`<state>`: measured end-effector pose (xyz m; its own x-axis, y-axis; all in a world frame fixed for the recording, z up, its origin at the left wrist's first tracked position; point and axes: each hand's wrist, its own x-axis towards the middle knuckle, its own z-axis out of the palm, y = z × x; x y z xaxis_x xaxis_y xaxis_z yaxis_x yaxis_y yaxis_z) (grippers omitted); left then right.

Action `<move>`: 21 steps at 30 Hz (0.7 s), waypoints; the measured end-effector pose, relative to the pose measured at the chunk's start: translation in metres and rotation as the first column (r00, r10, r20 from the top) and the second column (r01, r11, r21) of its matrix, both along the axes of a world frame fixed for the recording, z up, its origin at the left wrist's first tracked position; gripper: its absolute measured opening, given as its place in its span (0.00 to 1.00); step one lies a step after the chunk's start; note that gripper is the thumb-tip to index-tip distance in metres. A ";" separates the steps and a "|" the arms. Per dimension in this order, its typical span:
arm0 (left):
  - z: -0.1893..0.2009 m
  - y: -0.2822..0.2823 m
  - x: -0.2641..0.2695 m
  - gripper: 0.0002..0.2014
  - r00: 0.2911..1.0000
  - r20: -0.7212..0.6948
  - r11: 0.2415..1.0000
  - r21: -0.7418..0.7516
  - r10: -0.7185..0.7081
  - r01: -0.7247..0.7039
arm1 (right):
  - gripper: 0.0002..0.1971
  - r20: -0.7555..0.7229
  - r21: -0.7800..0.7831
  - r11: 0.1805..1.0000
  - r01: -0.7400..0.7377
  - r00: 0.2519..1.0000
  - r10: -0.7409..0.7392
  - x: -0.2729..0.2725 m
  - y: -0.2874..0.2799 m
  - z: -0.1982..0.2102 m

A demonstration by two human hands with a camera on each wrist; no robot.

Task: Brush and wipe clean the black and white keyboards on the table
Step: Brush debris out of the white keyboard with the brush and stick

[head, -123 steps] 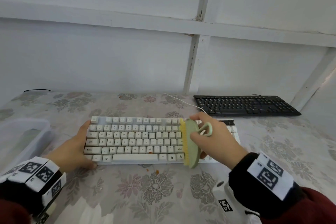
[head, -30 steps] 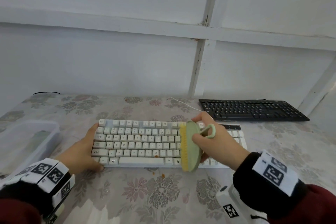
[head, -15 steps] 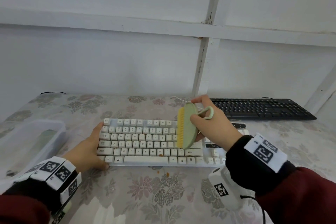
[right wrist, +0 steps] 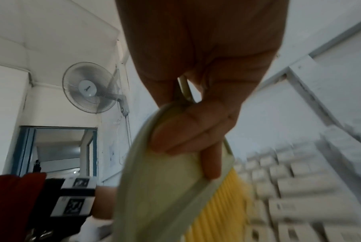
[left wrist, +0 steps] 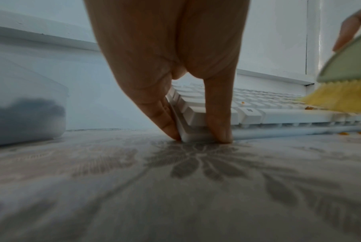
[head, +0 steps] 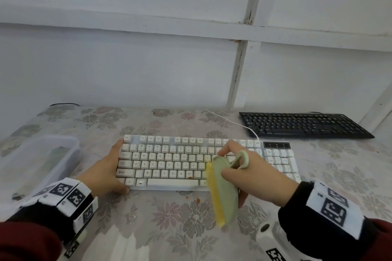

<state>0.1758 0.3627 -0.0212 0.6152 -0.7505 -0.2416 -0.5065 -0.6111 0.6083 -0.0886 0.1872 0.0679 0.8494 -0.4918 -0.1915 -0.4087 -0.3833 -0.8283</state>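
The white keyboard [head: 169,161] lies across the middle of the flowered table, with orange crumbs [head: 190,177] on its lower rows. My left hand [head: 106,171] holds its left end; thumb and finger pinch the near-left corner [left wrist: 198,137]. My right hand [head: 254,174] grips a green brush [head: 224,193] with yellow bristles facing left. The brush crosses the keyboard's front edge right of the space bar and reaches over the table. In the right wrist view the fingers [right wrist: 185,134] curl over the brush back [right wrist: 160,188]. The black keyboard [head: 303,125] sits at the far right.
A clear plastic box [head: 42,154] stands left of the white keyboard, close to my left hand. A white cable [head: 233,123] runs from the keyboard toward the wall. Orange crumbs [head: 198,199] lie on the tablecloth just before the keyboard. A white wall closes the table's far side.
My right hand has drawn the brush from the top rows toward me, down over the keyboard's front edge. The left hand has stayed on the left end.
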 end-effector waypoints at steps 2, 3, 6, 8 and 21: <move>0.000 0.000 0.000 0.63 1.000 -0.009 1.000 0.001 -0.001 0.001 | 0.10 0.080 0.007 0.998 0.064 0.995 -0.064 0.005 -0.006 0.010; 0.000 0.000 -0.001 0.63 1.000 -0.012 1.000 -0.002 -0.003 0.003 | 0.10 0.129 -0.003 0.994 0.106 0.986 -0.104 0.009 -0.010 0.014; 0.001 0.000 -0.001 0.62 1.000 -0.012 1.000 -0.003 -0.001 0.001 | 0.12 0.244 -0.028 0.978 0.206 0.950 -0.193 0.022 -0.024 0.021; 0.001 0.000 -0.002 0.62 1.000 -0.011 1.000 -0.004 0.004 -0.004 | 0.12 0.249 -0.041 0.975 0.218 0.947 -0.202 0.028 -0.028 0.020; 0.002 0.000 -0.002 0.62 1.000 0.005 1.000 0.013 0.007 -0.007 | 0.11 -0.033 -0.019 0.999 -0.037 0.999 0.036 0.004 -0.004 -0.008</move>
